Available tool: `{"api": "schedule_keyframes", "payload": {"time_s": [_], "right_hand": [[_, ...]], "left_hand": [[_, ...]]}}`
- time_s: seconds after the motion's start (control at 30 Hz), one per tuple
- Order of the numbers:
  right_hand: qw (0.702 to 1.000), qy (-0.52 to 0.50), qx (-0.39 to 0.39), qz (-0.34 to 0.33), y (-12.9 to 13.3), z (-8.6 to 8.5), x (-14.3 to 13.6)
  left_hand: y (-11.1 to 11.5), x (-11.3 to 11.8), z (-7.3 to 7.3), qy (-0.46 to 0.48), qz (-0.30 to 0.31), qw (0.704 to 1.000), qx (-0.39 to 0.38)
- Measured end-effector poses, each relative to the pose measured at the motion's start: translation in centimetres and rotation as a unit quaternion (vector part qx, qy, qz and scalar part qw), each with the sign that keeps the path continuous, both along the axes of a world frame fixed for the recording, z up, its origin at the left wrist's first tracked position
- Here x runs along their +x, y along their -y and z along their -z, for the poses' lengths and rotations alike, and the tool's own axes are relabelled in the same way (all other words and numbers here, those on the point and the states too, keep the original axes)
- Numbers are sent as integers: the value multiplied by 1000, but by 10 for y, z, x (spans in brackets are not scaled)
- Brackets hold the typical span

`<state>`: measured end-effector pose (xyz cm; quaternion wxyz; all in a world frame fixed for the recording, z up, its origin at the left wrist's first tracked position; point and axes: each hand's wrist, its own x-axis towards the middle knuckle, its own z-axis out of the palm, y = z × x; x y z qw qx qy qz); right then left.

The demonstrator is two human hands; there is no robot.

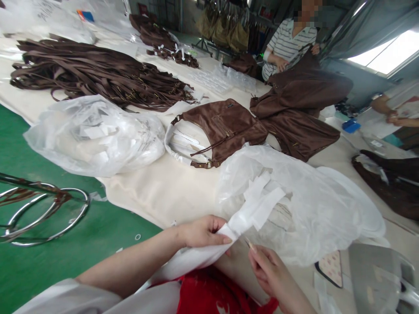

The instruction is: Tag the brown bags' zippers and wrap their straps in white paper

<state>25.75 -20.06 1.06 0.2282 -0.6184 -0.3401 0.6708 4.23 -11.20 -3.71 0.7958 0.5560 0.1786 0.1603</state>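
My left hand (207,233) is closed, thumb over fingers, on a white soft strip (242,222). The strip's far end spreads into several flat tails over a clear plastic bag (310,209), and a long white length trails below my wrist. Just to the right, my right hand (270,268) has its thumb and fingers pinched together. A small thin tip shows at these fingertips, too small to name. Beyond both hands lies a brown handbag (229,126), its strap partly wrapped in white.
Brown straps (98,74) are heaped at the back left, behind a plastic bag of white scraps (98,135). More brown bags (297,104) lie near a person in a striped shirt (278,48). A phone (330,268) lies at right; a metal ring stand (49,213) is at left.
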Motion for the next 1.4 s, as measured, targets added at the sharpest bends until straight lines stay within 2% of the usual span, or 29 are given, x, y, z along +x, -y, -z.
{"api": "schedule_keyframes", "payload": {"time_s": [0.17, 0.4, 0.73, 1.2, 1.4], "right_hand": [[999, -20, -34, 7, 7, -4, 0], [999, -30, -34, 10, 4, 10, -7], [997, -60, -48, 7, 0, 12, -6], [999, -42, -23, -25, -2, 7, -11], [1000, -20, -10, -15, -3, 10, -16]], "left_hand": [[-1, 1, -2, 3, -3, 1000, -23], [-1, 0, -2, -4, 6, 1000, -16], [-1, -2, -2, 6, 19, 999, -33], [-2, -1, -1, 14, 23, 999, -21], [-1, -1, 0, 6, 11, 999, -37]]}}
